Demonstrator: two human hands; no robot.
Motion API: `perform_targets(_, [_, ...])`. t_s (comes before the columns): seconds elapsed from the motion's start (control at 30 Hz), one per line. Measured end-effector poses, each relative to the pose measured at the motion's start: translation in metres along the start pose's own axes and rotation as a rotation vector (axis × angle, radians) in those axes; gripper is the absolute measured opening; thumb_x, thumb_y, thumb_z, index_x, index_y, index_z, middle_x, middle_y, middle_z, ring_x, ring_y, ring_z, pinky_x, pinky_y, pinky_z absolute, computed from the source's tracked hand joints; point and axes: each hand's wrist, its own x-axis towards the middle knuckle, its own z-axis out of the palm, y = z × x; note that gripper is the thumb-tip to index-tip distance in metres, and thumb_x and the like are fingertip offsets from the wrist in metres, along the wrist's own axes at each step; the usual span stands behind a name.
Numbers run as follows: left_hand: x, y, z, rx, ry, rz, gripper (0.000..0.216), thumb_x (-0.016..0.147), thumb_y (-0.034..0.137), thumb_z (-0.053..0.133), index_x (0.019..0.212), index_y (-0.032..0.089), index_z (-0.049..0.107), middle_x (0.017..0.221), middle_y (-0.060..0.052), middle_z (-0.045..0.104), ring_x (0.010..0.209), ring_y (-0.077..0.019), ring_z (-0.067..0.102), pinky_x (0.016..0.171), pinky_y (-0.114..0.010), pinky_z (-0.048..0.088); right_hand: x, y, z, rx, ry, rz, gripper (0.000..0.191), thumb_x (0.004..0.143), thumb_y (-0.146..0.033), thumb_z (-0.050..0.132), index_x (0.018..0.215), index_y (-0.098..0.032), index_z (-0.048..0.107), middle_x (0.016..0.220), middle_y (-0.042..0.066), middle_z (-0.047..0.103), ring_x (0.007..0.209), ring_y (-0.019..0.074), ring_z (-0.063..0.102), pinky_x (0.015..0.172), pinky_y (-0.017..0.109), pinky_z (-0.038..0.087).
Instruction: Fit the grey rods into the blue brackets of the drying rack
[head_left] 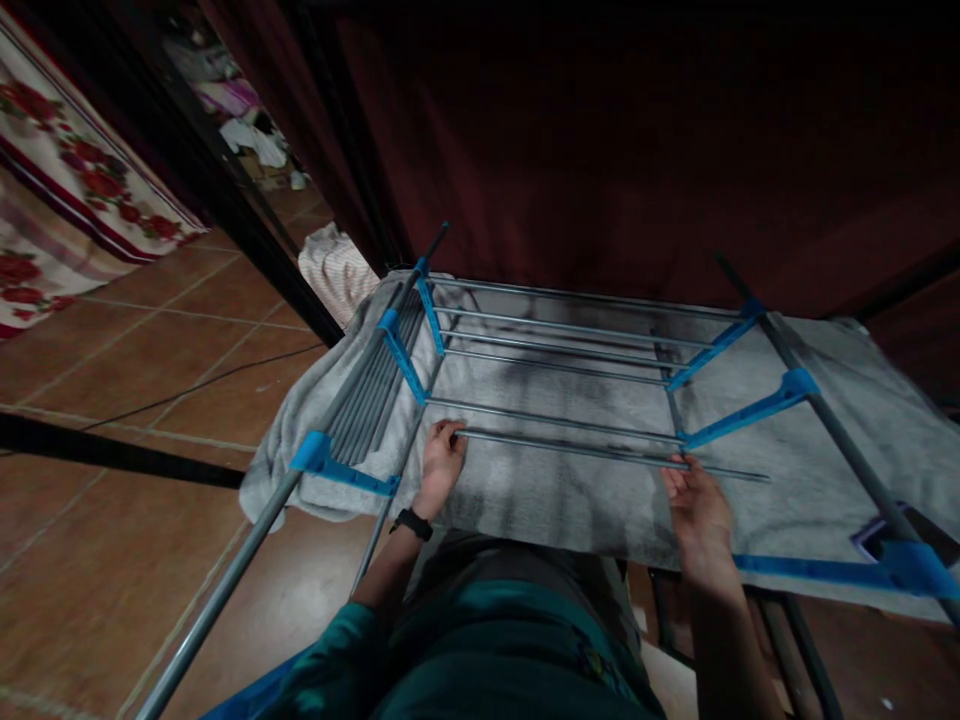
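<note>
A metal drying rack with grey rods and blue plastic brackets (757,410) lies on a grey towel (570,490). My left hand (441,462) grips the left end of a loose thin grey rod (585,450), near the rack's left side rail. My right hand (697,505) holds the same rod further right, just below a blue bracket tip. The rod runs level across the towel, parallel to the fixed rods (555,358) behind it. A dark watch sits on my left wrist.
A bundle of spare rods (371,390) lies by the left rail. Brown floor tiles (150,370) spread left, crossed by a black cable. A dark red curtain (637,150) hangs behind. Floral fabric (67,180) is far left. A striped cloth (337,265) lies near the curtain.
</note>
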Motion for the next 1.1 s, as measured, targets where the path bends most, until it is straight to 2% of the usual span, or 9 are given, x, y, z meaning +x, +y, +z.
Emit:
perform_targets(0.17, [-0.004,0.002,-0.002,0.149,-0.007,0.107,0.028,0.089,0.016,0.058,0.113,0.021,0.071,0.116,-0.011,0.065,0.112,-0.0268,0.063,0.105,-0.046,0.054,-0.004,0.006,0.003,-0.019,-0.035,0.048,0.017,0.074,-0.022,0.077,0.089,-0.021,0.07,0.091,-0.001,0.072,0.085,0.0124,0.07,0.092,0.03,0.059])
perform_targets(0.33, [-0.009,0.003,-0.003,0.27,-0.031,0.181,0.027,0.094,0.017,0.054,0.115,0.019,0.07,0.12,-0.014,0.065,0.119,-0.0294,0.06,0.108,-0.048,0.051,-0.009,0.007,0.007,-0.046,-0.023,0.041,0.012,0.075,-0.023,0.073,0.086,-0.023,0.069,0.09,-0.002,0.072,0.087,0.0138,0.071,0.095,0.033,0.059])
perform_targets(0.47, [-0.012,0.006,-0.004,0.336,-0.059,0.227,0.029,0.097,0.018,0.05,0.118,0.02,0.069,0.12,-0.012,0.066,0.118,-0.0291,0.058,0.107,-0.048,0.05,-0.01,0.008,0.007,-0.052,-0.007,0.05,0.012,0.074,-0.023,0.075,0.084,-0.023,0.069,0.089,-0.002,0.071,0.088,0.014,0.071,0.097,0.034,0.058])
perform_targets(0.73, [-0.014,0.013,-0.003,0.444,-0.1,0.254,0.031,0.098,0.019,0.048,0.121,0.021,0.069,0.119,-0.012,0.067,0.117,-0.0296,0.058,0.105,-0.048,0.048,-0.011,0.013,0.006,-0.065,-0.021,0.087,0.012,0.073,-0.022,0.075,0.083,-0.022,0.069,0.091,-0.001,0.071,0.088,0.0125,0.071,0.095,0.03,0.059])
perform_targets(1.1, [-0.018,0.018,-0.005,0.539,-0.169,0.291,0.033,0.101,0.02,0.044,0.126,0.022,0.066,0.127,-0.012,0.066,0.118,-0.0285,0.058,0.103,-0.046,0.045,-0.003,0.021,0.0,-0.096,-0.04,0.104,0.013,0.074,-0.024,0.075,0.086,-0.022,0.07,0.09,-0.001,0.072,0.088,0.014,0.072,0.099,0.035,0.059])
